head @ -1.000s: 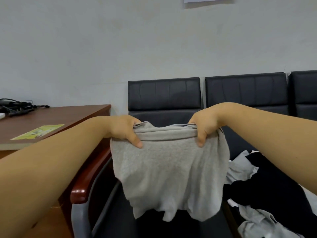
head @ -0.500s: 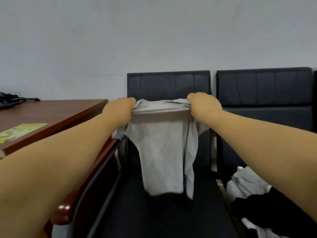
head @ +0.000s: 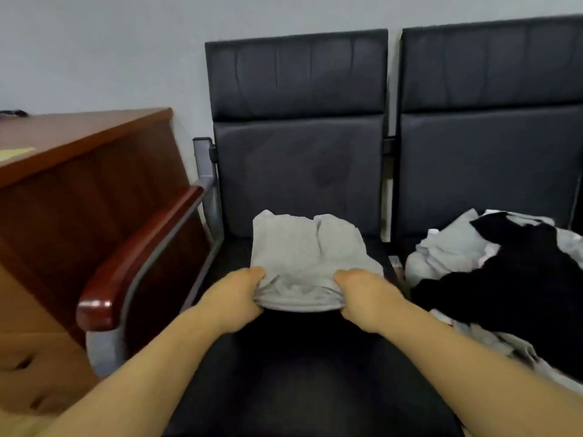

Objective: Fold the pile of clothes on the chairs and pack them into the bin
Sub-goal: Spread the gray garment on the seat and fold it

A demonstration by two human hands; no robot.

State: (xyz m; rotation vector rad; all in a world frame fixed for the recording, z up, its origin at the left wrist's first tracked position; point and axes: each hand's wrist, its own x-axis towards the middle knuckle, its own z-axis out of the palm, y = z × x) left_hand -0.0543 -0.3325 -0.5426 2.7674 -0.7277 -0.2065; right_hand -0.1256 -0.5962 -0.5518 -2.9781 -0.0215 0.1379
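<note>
step in hand: 1 grey garment (head: 303,253) is being laid flat for folding; the folding of this piece is judged to be barely begun.
grey garment: it is spread on the seat of the black chair (head: 284,373), toward the back of the seat, with its far edge close to the backrest. its near edge is bunched and raised a little off the seat.
left hand (head: 233,298): the near left corner of the garment is pinched, with the fingers curled round the bunched hem over the middle of the chair seat.
right hand (head: 369,298): the near right corner is gripped in the same way, level with the other corner.
pile of clothes (head: 504,272): a heap of black and pale pieces is seen on the seat just right of the black chair; it is touched by neither hand.
bin: it is not seen, so its place relative to the black chair cannot be told.
progress: judged early, since much of the pile is left and nothing is shown packed.
next move: the near edge is probably to be carried over toward the backrest to make 1 fold. both corners would need to be kept level so that the layers match, and the wrinkles pressed out before the grip is loosened.
risk: the soft cloth may slide on the smooth seat and the fold may be skewed.
surroundings: a wooden desk (head: 79,171) is seen left of the black chair, beyond its armrest (head: 132,257).
</note>
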